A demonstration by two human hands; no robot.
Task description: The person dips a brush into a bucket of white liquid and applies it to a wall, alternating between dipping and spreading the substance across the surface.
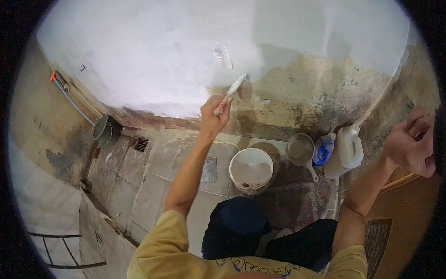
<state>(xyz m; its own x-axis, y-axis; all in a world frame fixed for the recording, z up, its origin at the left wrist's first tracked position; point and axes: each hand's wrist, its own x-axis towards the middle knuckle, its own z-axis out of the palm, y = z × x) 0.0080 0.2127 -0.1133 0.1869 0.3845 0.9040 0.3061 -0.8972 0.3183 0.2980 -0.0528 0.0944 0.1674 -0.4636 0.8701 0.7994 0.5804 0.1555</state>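
My left hand (pixel 216 111) is closed around the handle of a paintbrush (pixel 238 84), whose whitened bristles point up and right against the wall (pixel 162 60). White paint covers the upper wall, and bare, stained plaster (pixel 288 97) shows below and right of the brush. On the tiles below stands a white bucket (pixel 251 167) with pale liquid inside. Out to the right, my right hand (pixel 411 143) is raised beside the wooden surface, its fingers curled; what they hold, if anything, I cannot make out.
Right of the bucket stand a long-handled scoop (pixel 297 149), a blue-labelled bottle (pixel 324 149) and a white jug (pixel 346 149). A dark bucket (pixel 108 129) and a blue pole (pixel 74 103) are at the left, near a floor drain (pixel 141 144).
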